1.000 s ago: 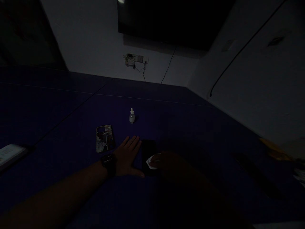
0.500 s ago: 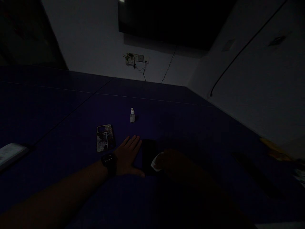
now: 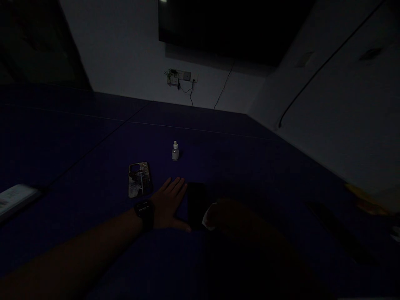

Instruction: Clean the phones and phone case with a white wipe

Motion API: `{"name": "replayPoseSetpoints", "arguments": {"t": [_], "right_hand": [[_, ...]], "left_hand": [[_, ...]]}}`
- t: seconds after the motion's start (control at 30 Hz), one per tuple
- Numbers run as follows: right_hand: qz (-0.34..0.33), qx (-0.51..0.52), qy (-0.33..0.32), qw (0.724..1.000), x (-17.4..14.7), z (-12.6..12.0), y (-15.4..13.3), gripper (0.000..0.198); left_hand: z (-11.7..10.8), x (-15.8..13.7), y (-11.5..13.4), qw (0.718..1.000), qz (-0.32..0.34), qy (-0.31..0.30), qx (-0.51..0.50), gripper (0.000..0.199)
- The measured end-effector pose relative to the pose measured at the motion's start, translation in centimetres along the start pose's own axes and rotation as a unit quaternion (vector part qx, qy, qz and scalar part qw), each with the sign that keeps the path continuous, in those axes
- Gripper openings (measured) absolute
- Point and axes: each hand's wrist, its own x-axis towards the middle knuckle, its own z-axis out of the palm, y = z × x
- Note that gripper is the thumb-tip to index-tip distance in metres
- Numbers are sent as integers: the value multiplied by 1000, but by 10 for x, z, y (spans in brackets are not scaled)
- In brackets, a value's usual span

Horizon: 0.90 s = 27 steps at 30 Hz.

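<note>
My left hand (image 3: 168, 205) lies flat on the dark blue tabletop, fingers stretched out, with its fingertips and thumb along the left edge of a dark phone (image 3: 196, 200). A black watch (image 3: 144, 209) is on that wrist. Over the lower right of the phone, my right hand (image 3: 228, 214) is closed on a white wipe (image 3: 209, 216); only the wipe's left part shows, and deep shadow hides most of the fingers. A patterned phone case (image 3: 139, 180) lies left of my left hand. Beyond the hands a small dropper bottle (image 3: 175, 152) with a white top stands upright.
At the far left edge lies a white box-like object (image 3: 17, 200). A long dark object (image 3: 337, 229) rests on the right, with something yellow (image 3: 364, 198) by the wall. Sockets with cords (image 3: 184, 76) and a large black screen (image 3: 231, 29) are on the back wall.
My right hand and the wipe have shifted slightly right and down over the phone. My left hand keeps its place beside the phone. The whole view has moved a little.
</note>
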Motion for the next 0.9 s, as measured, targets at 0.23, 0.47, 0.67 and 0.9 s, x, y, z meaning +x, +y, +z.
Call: {"name": "replayPoseSetpoints", "arguments": {"t": [0.23, 0.47, 0.67, 0.9], "right_hand": [[95, -3, 60, 994, 0, 3, 4, 37], [12, 43, -28, 999, -2, -3, -8, 27], [84, 0, 21, 996, -2, -2, 0, 33], [32, 39, -13, 999, -8, 1, -1, 27]], "left_hand": [[1, -1, -1, 1000, 4, 13, 9, 118], [0, -1, 0, 1000, 5, 17, 9, 119], [-1, -1, 0, 1000, 9, 18, 8, 119], [-2, -1, 0, 1000, 1, -2, -2, 122]]}}
